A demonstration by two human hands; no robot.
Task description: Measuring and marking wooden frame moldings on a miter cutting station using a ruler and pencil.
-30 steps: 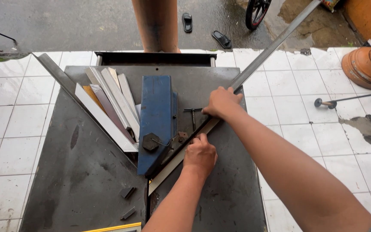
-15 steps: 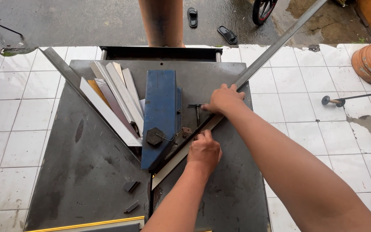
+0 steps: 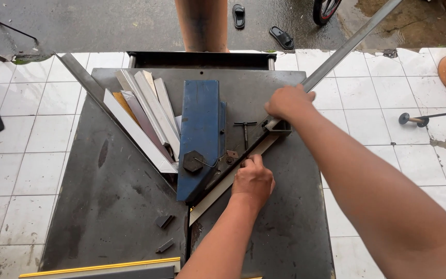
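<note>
Dark metal counter [image 3: 104, 206], inspected left to right. About six pale aluminium offcuts [image 3: 145, 116] lean fanned against one blue saw guard [image 3: 200, 134]. Two small dark scraps [image 3: 163, 232] lie on the counter below them. One T-handled key [image 3: 245, 132] lies just right of the guard. Left hand [image 3: 254, 178], fingers curled, presses one long aluminium profile [image 3: 336, 54] that runs diagonally from the guard's foot to the upper right. Right hand [image 3: 287, 102] is closed around that profile higher up. Two sandals [image 3: 261, 23] lie on the wet ground beyond.

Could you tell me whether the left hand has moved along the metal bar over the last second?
No: the left hand rests at the same spot on the bar, just right of the blue guard's lower end.
</note>
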